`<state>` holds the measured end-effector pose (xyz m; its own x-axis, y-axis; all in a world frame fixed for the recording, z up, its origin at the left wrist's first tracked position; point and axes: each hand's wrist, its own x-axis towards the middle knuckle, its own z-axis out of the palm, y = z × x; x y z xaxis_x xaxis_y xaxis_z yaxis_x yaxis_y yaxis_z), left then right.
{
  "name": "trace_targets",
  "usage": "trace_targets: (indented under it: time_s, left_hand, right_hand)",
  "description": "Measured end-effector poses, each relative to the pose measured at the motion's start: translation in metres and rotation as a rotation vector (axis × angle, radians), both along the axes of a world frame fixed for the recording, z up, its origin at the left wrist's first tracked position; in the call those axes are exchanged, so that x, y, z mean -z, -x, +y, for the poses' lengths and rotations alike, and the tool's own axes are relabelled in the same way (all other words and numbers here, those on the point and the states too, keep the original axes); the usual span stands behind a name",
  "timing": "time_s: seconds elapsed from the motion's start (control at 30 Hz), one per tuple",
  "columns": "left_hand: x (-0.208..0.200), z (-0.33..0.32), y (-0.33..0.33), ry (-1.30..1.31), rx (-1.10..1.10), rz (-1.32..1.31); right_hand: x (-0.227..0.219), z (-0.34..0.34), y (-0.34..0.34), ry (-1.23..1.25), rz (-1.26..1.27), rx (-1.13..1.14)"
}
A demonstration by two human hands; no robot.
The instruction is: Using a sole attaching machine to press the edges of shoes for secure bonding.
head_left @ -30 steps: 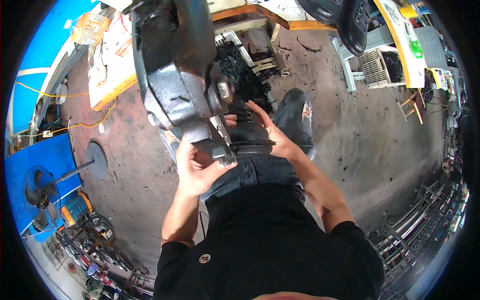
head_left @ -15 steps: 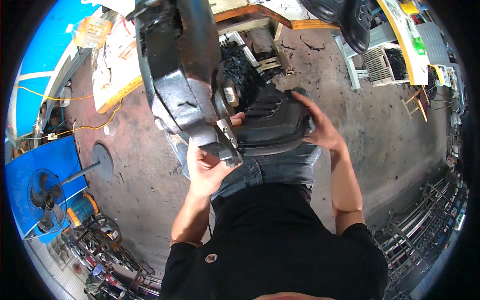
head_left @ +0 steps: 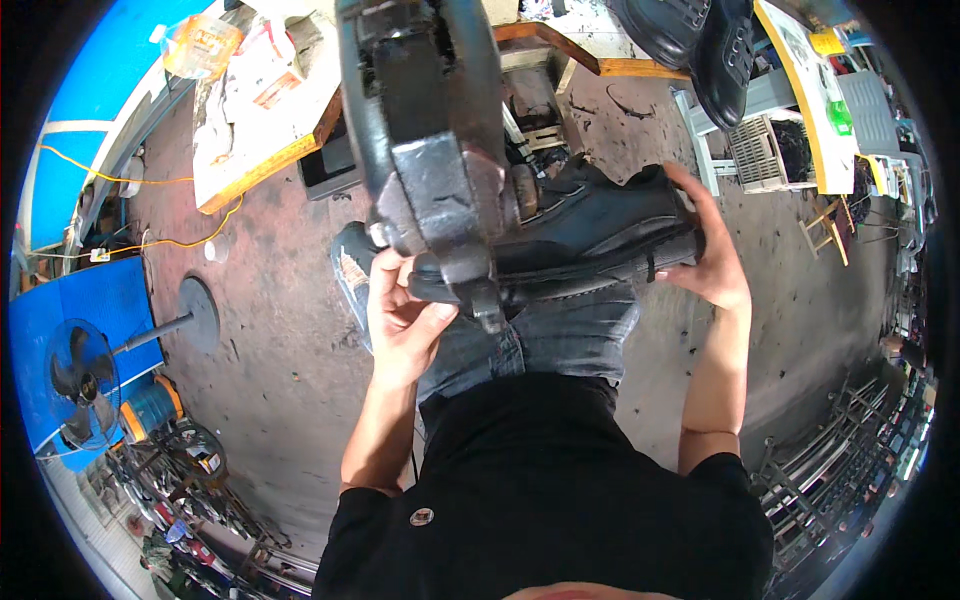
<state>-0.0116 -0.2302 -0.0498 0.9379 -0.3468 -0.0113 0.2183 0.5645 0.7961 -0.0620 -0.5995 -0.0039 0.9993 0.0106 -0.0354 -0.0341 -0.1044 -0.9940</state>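
Note:
A black leather shoe [head_left: 610,225] lies sideways across my lap under the dark metal head of a machine [head_left: 435,180]. Its sole edge runs behind the machine's narrow lower tip [head_left: 487,305], which hides part of the shoe's front. My left hand [head_left: 400,330] pinches the toe end, thumb along the near side, left of that tip. At the other end my right hand [head_left: 715,250] wraps the heel, with fingers over the back and the thumb beneath by the sole. Whether the metal tip presses on the shoe I cannot tell.
Two black shoes [head_left: 722,65] stand at the upper right, beside a crate of dark scraps [head_left: 765,150]. A wooden-edged table [head_left: 250,172] holds a plastic jug [head_left: 200,45] at the upper left. A fan [head_left: 88,385] stands left; metal racks [head_left: 835,470] line the lower right.
The shoe has shifted right and turned, showing more of its length. My right hand has moved right with the heel; my left hand now grips the toe. The machine head appears further right.

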Motion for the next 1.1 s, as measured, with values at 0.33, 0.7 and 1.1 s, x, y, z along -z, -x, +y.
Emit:
trace_targets:
  time_s: [0.33,0.7,1.1]
  left_hand:
    - [-0.039,-0.039,-0.007,-0.225,0.149,-0.311]
    - [-0.032,-0.040,-0.002,-0.163,0.093,-0.226]
    - [-0.018,-0.025,0.005,-0.022,0.053,-0.121]
  right_hand:
    - [0.055,-0.023,0.033,0.024,-0.050,0.168]
    - [0.019,-0.032,0.032,0.141,-0.127,0.175]
    - [-0.012,-0.020,0.018,0.147,-0.134,0.101]
